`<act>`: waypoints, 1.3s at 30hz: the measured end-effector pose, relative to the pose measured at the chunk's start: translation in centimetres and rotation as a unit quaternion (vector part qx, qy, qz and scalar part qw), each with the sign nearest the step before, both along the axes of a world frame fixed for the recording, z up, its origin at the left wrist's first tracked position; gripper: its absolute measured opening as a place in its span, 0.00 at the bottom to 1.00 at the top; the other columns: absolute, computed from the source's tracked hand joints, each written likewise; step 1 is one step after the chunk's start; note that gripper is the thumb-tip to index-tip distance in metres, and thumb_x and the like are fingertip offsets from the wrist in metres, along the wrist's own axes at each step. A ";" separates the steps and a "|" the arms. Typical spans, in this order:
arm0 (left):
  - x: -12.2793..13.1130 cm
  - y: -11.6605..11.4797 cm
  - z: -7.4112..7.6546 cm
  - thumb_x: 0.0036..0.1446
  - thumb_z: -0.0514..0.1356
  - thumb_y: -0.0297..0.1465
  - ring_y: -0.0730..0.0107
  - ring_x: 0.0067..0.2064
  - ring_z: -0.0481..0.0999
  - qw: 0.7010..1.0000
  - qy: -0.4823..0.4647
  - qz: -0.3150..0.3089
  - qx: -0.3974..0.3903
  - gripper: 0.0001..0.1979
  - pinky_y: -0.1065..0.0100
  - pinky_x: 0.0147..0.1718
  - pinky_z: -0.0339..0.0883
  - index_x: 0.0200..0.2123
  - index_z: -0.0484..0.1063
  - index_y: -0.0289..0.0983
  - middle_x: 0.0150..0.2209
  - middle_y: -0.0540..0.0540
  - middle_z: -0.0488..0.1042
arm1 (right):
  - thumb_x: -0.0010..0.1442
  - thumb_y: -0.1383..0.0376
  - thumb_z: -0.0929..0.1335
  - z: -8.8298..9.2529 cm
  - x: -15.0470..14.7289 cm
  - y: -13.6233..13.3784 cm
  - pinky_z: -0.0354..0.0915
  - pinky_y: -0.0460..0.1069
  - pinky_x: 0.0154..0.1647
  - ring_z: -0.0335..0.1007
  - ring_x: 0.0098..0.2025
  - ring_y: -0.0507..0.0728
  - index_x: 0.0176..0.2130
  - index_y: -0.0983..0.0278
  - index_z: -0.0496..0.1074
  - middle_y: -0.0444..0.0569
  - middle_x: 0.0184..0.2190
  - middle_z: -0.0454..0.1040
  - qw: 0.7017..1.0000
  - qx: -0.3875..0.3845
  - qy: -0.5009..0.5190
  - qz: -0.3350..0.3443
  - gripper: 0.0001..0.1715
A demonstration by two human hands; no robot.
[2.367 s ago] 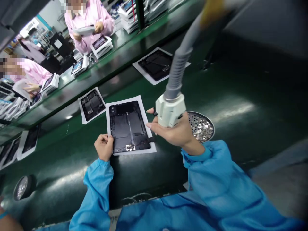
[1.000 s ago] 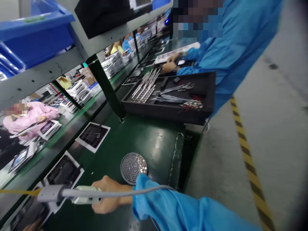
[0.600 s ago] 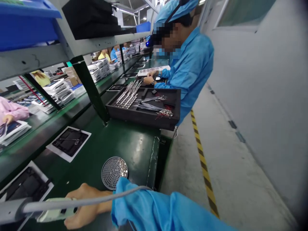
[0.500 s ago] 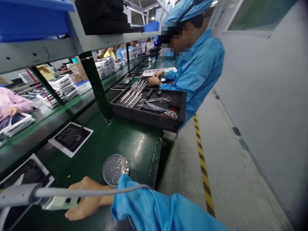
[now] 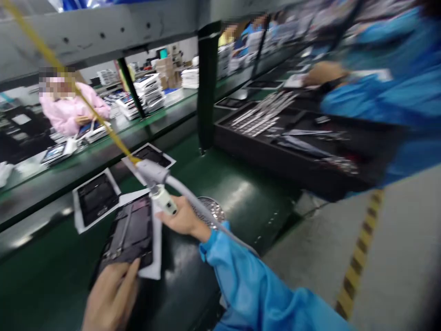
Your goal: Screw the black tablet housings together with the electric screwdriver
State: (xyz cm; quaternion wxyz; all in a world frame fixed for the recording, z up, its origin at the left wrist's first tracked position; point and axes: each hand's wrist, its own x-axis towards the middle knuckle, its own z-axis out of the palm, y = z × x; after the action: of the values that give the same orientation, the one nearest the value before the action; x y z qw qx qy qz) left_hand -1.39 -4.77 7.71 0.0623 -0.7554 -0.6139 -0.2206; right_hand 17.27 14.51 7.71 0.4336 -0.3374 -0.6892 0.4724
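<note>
Swung leftward since the earlier frame: the viewpoint, with the left hand (image 5: 112,294) now come into view. From the left, a second panel (image 5: 98,197) lies on white paper on the green bench (image 5: 41,276). Next, the dark panel (image 5: 134,230) lies over a white sheet (image 5: 157,248), between the hands. Left-hand fingers meet its near edge; blur prevents telling whether they pinch it. Right hand (image 5: 182,216) is wrapped around a pale corded tool (image 5: 164,200) at the panel's far right corner; tool tip not discernible. Just beyond, a round dish (image 5: 216,210) contains small shiny parts. Farther right, a black tray (image 5: 255,154) holds metallic strips near a co-worker's hand (image 5: 325,73).
</note>
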 end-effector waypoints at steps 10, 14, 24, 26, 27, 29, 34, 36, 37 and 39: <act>6.8 2.5 -2.2 0.64 0.51 0.26 0.65 0.33 0.69 0.993 0.088 -0.049 -0.064 0.13 0.65 0.29 0.66 0.41 0.76 0.37 0.31 0.43 0.72 | 0.47 0.60 0.70 0.4 1.1 -0.1 0.62 0.46 0.21 0.61 0.20 0.49 0.31 0.66 0.73 0.40 0.18 0.66 0.997 0.020 0.033 -0.060 0.12; 5.6 2.0 -2.8 0.65 0.51 0.27 0.65 0.38 0.70 0.990 0.025 -0.061 -0.125 0.14 0.63 0.36 0.68 0.43 0.77 0.38 0.35 0.42 0.73 | 0.46 0.63 0.72 0.9 2.4 0.6 0.62 0.47 0.19 0.62 0.17 0.49 0.31 0.66 0.71 0.40 0.16 0.66 0.993 -0.001 0.074 -0.088 0.11; 1.8 2.2 -2.3 0.53 0.50 0.16 0.62 0.40 0.70 0.980 0.075 -0.106 -0.152 0.22 0.61 0.34 0.64 0.45 0.76 0.36 0.40 0.40 0.75 | 0.46 0.65 0.72 0.2 5.6 1.9 0.65 0.49 0.21 0.63 0.15 0.49 0.32 0.63 0.71 0.37 0.14 0.67 0.986 -0.024 0.122 -0.112 0.10; 1.2 2.5 -2.6 0.52 0.50 0.16 0.62 0.40 0.70 0.983 0.072 -0.106 -0.131 0.22 0.61 0.35 0.64 0.45 0.76 0.35 0.41 0.40 0.75 | 0.47 0.66 0.72 0.0 5.5 1.8 0.66 0.49 0.22 0.64 0.16 0.49 0.34 0.64 0.72 0.37 0.14 0.67 0.986 -0.020 0.121 -0.117 0.11; 1.0 2.6 -2.6 0.52 0.50 0.16 0.62 0.40 0.70 0.984 0.073 -0.104 -0.121 0.22 0.61 0.35 0.64 0.45 0.76 0.34 0.40 0.40 0.75 | 0.47 0.67 0.72 0.0 5.4 1.9 0.66 0.49 0.22 0.63 0.16 0.49 0.35 0.65 0.72 0.37 0.14 0.67 0.985 -0.019 0.121 -0.119 0.11; 0.7 2.9 -2.4 0.53 0.50 0.16 0.62 0.40 0.70 0.986 0.079 -0.098 -0.111 0.21 0.61 0.36 0.65 0.44 0.76 0.34 0.40 0.40 0.75 | 0.47 0.67 0.72 0.0 5.2 1.9 0.65 0.48 0.22 0.63 0.16 0.49 0.35 0.65 0.72 0.36 0.14 0.67 0.985 -0.022 0.120 -0.120 0.12; 0.5 3.1 -0.6 0.58 0.55 0.24 0.62 0.42 0.71 0.974 0.095 -0.094 -0.185 0.16 0.61 0.39 0.67 0.47 0.75 0.38 0.42 0.42 0.74 | 0.46 0.66 0.72 -0.1 5.0 2.3 0.65 0.48 0.21 0.63 0.16 0.49 0.35 0.66 0.72 0.36 0.14 0.67 0.986 -0.031 0.110 -0.118 0.13; 0.4 3.3 -0.4 0.57 0.55 0.25 0.62 0.42 0.72 0.970 0.101 -0.097 -0.201 0.16 0.62 0.39 0.69 0.47 0.74 0.37 0.42 0.42 0.73 | 0.46 0.65 0.72 -0.1 4.9 2.3 0.64 0.48 0.21 0.63 0.16 0.49 0.36 0.66 0.72 0.37 0.14 0.67 0.987 -0.033 0.108 -0.115 0.14; 0.4 3.4 -0.4 0.57 0.54 0.24 0.63 0.41 0.72 0.970 0.105 -0.100 -0.198 0.16 0.63 0.39 0.69 0.47 0.75 0.37 0.41 0.42 0.73 | 0.46 0.65 0.72 -0.1 4.9 2.4 0.64 0.48 0.20 0.63 0.15 0.49 0.36 0.67 0.72 0.36 0.14 0.67 0.987 -0.035 0.106 -0.113 0.15; 0.6 3.7 -0.9 0.57 0.51 0.22 0.65 0.39 0.72 0.971 0.110 -0.110 -0.182 0.16 0.65 0.38 0.70 0.44 0.75 0.36 0.39 0.42 0.73 | 0.46 0.64 0.72 -0.2 4.8 2.4 0.63 0.48 0.19 0.63 0.15 0.49 0.36 0.67 0.72 0.36 0.14 0.66 0.988 -0.040 0.102 -0.110 0.15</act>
State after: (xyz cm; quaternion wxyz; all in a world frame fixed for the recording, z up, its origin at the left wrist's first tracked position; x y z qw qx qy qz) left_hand -0.80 -1.09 6.84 -0.0340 -0.8366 -0.5461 -0.0263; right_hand 22.10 16.92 7.52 0.5370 -0.3779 -0.5807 0.4812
